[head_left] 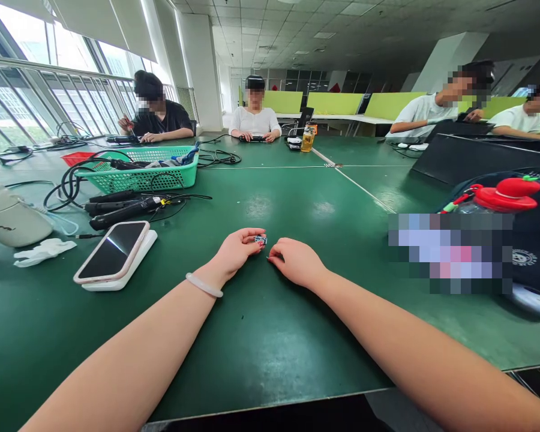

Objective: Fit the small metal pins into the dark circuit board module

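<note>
Over the green table [252, 336], my left hand [237, 255] pinches a small blue-and-white piece [261, 240] between thumb and fingertips. Its exact kind is too small to make out. A pale bracelet [204, 286] circles the left wrist. Just to the right, my right hand [298, 263] is closed, thumb against bent index finger, its fingertips a short way from that piece. Whether those fingers hold something tiny cannot be made out. A tiny dark speck [242, 317] lies on the tabletop nearer to me.
At left, a phone [113, 251] rests on a white box [137, 264], near crumpled tissue [44, 252], black cabled devices [123, 211] and a green basket [150, 179]. At right stand a red-capped bottle [506, 197] and dark bag [533, 231]. Several people sit beyond, one opposite [255, 120].
</note>
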A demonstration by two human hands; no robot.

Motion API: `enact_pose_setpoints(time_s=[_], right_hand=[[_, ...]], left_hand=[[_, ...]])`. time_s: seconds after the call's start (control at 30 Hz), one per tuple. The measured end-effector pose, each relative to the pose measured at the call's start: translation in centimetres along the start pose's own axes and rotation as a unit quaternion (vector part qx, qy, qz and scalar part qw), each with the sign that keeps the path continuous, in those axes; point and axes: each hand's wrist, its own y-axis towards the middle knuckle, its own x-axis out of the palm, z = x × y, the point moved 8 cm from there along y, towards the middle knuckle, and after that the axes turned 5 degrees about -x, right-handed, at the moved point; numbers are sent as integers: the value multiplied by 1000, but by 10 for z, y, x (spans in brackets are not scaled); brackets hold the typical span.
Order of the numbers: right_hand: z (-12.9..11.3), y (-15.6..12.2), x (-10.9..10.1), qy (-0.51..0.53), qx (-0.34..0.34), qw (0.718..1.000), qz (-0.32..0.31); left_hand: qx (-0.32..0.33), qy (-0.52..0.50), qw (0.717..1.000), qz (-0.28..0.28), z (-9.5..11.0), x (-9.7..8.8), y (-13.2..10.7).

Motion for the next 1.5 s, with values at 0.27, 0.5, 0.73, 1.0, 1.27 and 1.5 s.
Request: enact_pose_setpoints(time_s=[0.27, 0.5, 0.73, 1.0, 1.27, 1.5], right_hand=[[8, -4, -29, 99, -4, 985, 142], [3, -6, -29, 165, -21, 970, 180], [5, -5, -24, 187, -9, 968, 169], [11, -5, -28, 188, 15, 968, 163], [15, -21, -7, 140, 42, 980, -136], [12, -22, 2, 107, 28, 982, -153]], left_hand=[[6, 39, 998, -41, 0, 5, 0], [13, 56, 997, -50, 3, 10, -2], [38, 78, 994, -70, 5, 13, -4], [37, 76, 994, -66, 4, 12, -3], [30, 45, 998, -39, 8, 9, -4], [27, 52, 998, -38, 6, 9, -3]])
